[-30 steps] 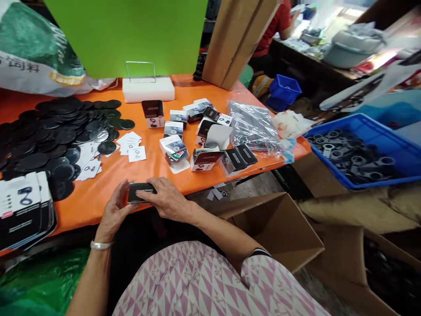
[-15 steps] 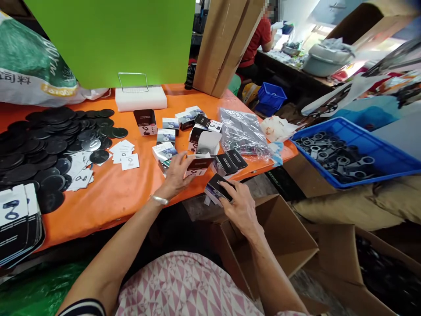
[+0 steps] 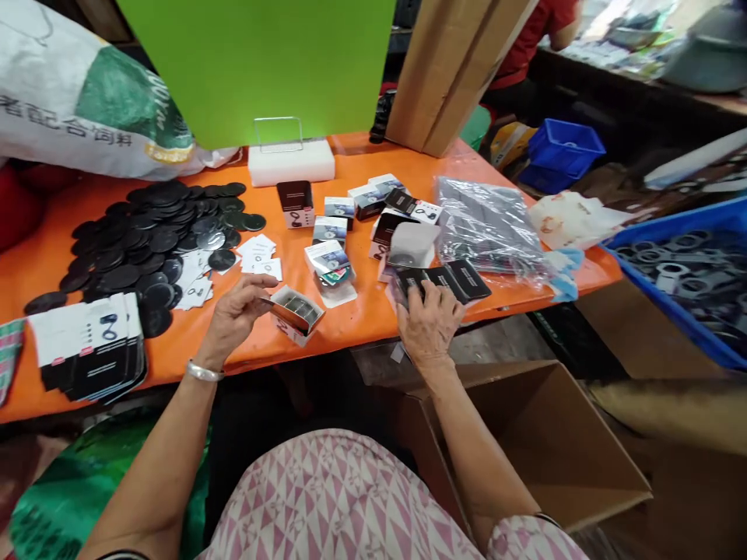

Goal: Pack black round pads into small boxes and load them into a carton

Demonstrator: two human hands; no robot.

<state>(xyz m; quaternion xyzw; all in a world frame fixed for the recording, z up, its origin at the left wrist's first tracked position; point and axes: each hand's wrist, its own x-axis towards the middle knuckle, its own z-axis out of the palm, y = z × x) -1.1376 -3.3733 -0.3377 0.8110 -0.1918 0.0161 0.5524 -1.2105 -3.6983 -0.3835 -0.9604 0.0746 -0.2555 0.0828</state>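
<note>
My left hand (image 3: 236, 317) grips a small open carton (image 3: 297, 313) at the orange table's front edge, its lid folded out. My right hand (image 3: 429, 323) rests on a row of black box sleeves (image 3: 447, 278), fingers on the nearest one. Several white-and-black product boxes (image 3: 332, 241) stand and lie scattered between my hands and the far side of the table. To the left lie a heap of round black discs (image 3: 157, 241), small white cards (image 3: 257, 257), and a stack of printed black-and-white packaging cards (image 3: 87, 356).
A clear bag of dark items (image 3: 490, 229) lies on the orange table (image 3: 362, 167). Below my right arm stands an open cardboard box (image 3: 537, 443). A blue crate of metal parts (image 3: 682, 272) sits right. A person in a red shirt (image 3: 525, 47) works at the back.
My right hand has moved from above the cardboard box onto the black sleeves. My left hand now holds the open carton at the table edge. The view has swung slightly left.
</note>
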